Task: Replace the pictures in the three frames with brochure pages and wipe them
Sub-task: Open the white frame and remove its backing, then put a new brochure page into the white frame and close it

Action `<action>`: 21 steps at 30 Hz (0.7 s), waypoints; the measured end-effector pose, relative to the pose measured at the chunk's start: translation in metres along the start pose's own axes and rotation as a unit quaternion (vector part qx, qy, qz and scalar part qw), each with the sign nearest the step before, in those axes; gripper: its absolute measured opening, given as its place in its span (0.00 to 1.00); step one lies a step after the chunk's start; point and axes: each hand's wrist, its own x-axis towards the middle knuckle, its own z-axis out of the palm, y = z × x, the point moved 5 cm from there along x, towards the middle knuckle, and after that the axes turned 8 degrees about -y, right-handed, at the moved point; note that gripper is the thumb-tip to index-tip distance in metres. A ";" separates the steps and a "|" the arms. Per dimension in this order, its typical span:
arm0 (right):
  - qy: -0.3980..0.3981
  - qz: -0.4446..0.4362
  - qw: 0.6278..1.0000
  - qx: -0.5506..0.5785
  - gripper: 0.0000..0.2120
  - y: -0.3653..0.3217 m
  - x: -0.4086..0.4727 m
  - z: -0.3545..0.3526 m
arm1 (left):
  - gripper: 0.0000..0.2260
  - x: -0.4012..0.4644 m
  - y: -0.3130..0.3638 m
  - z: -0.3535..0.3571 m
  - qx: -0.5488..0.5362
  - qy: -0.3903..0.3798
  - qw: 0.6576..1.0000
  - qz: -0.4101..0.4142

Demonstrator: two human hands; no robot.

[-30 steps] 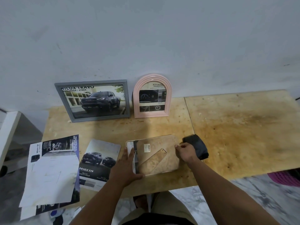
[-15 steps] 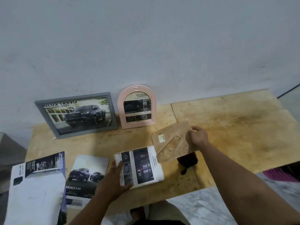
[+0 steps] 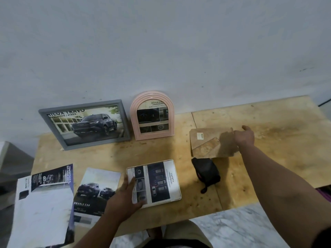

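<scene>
Lower centre: third frame (image 3: 154, 183) lies face down on the table (image 3: 268, 167) with its back open, a brochure page (headed "SAFETY") seated in it. It is pinned at its left edge by the left hand (image 3: 123, 197), fingers laid fairly flat on the page, thumb under or at the rim; a real grip cannot be confirmed.

Lower left: loose brochure pages (image 3: 96, 192) and a larger folded brochure (image 3: 44, 206) are left on the table edge, partly cut off by the frame bottom.

Centre right: dark cloth (image 3: 206, 172) lies bunched, untouched, just beside the frame. Wiping of this frame is judged not yet done.

Right of centre: backing board (image 3: 207, 144) with its stand flap is held by the right hand (image 3: 243, 136) at its right edge, off the frame, its near edge raised above the cloth. The fingers are hidden behind the hand and in motion blur, so the hold is judged a pinch, not seen as one.

Upper left and centre, against the wall: grey frame (image 3: 84, 124) and pink arched frame (image 3: 152, 115) stand upright with brochure pages already in. Whether they were wiped cannot be told.

Judged left: backing refitted, third frame wiped and stood up.
</scene>
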 end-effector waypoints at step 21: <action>-0.249 -0.269 0.786 -0.498 0.39 0.039 -0.187 0.213 | 0.54 -0.007 -0.009 0.004 0.003 -0.002 1.000 0.007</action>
